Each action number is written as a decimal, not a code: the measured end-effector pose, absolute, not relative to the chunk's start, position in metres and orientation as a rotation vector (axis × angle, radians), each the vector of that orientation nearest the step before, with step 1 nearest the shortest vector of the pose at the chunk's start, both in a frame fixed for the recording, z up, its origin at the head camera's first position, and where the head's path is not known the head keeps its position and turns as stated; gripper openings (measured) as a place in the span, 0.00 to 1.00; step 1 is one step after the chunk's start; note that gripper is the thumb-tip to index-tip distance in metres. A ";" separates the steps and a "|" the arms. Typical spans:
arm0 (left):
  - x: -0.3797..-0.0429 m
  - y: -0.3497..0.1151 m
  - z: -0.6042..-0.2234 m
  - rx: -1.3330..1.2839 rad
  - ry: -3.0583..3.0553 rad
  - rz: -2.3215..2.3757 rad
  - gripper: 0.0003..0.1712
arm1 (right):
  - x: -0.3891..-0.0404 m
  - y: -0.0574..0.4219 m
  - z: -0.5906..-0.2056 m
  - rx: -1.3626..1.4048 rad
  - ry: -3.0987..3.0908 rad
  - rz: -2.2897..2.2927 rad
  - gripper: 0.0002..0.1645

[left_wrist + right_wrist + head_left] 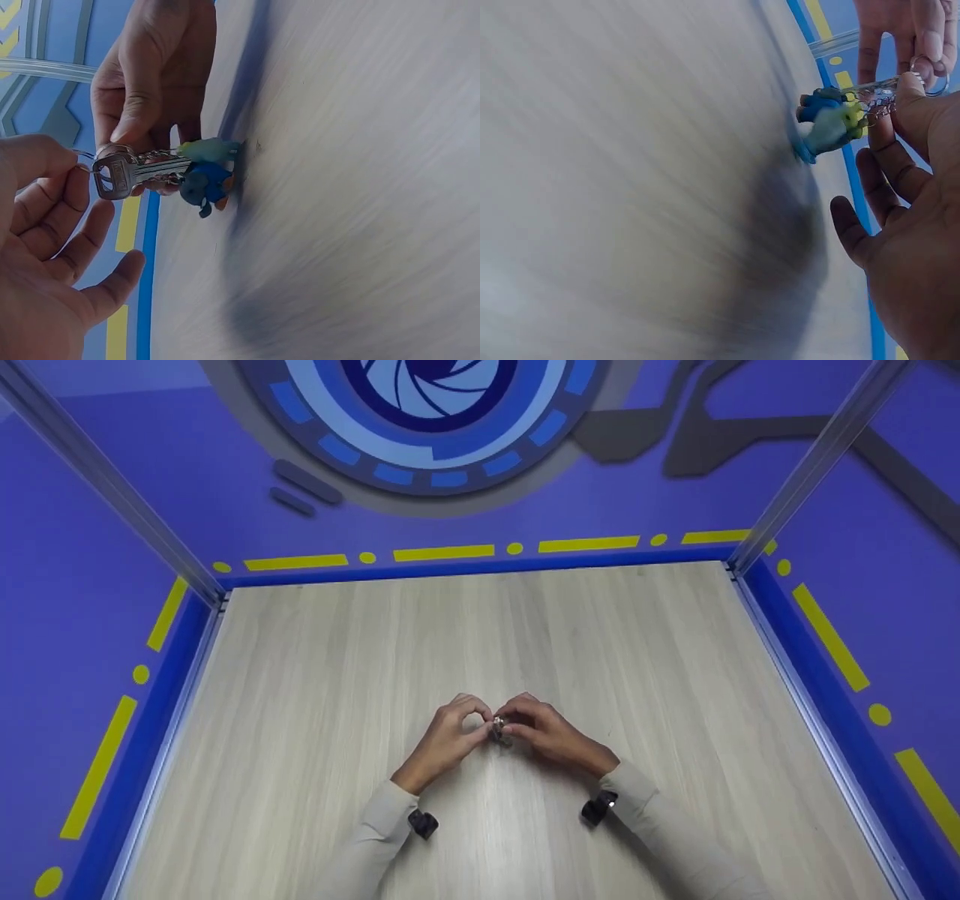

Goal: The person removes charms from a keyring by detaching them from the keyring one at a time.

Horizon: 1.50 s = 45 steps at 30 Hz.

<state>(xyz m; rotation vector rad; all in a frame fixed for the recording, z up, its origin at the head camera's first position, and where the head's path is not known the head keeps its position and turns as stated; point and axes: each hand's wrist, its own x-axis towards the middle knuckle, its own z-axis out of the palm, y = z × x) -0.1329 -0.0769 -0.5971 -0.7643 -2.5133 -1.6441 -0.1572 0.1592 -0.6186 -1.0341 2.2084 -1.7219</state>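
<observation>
- Head view: L hand [450, 729] & R hand [551, 731] meet just above the tabletop [480, 637], fingertips nearly touching, w/ a small keychain [499, 727] btwn them.
- L hand pinches the thin metal ring [948, 82] btwn thumb & finger; its other fingers fan out, loosely bent, palm showing in the L wrist view.
- R hand pinches too, thumb over the keychain by the key's head; can't tell if it grips key, ring or chains. Its other fingers are loosely spread.
- Key [141, 173], silver, sits btwn the hands, head at L fingertips, blade pointing away from L hand, toward the tabletop.
- Two little figures hang on short chains past the key, just below R hand's fingers: a pale green-teal fig. [212, 150] & a dark grey-blue fig. [199, 186] w/ a bright blue body. They're side by side, v. near the tabletop; can't tell if touching.
- Light sleeve on each arm behind the hands, w/ a small black wrist cam at L wrist [424, 824] & another at R.
- Blue-purple wall [495, 521] w/ yellow dashes & dots stands well beyond both hands.
</observation>
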 end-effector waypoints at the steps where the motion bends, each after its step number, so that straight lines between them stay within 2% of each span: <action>1: -0.133 -0.077 -0.597 -0.760 -2.507 -1.646 0.06 | -0.156 0.159 -0.615 -1.028 2.219 -1.727 0.12; 13: -0.130 -0.074 -0.596 -0.764 -2.497 -1.621 0.05 | -0.152 0.158 -0.603 -1.258 2.361 -1.728 0.06; 22: -0.129 -0.075 -0.596 -0.726 -2.506 -1.632 0.05 | -0.162 0.166 -0.625 -1.220 2.332 -1.786 0.10; 34: -0.132 -0.076 -0.593 -0.644 -2.530 -1.651 0.04 | -0.165 0.171 -0.612 -1.203 2.256 -1.746 0.06; 45: -0.131 -0.076 -0.591 -0.606 -2.536 -1.777 0.03 | -0.160 0.165 -0.608 -1.236 2.216 -1.822 0.10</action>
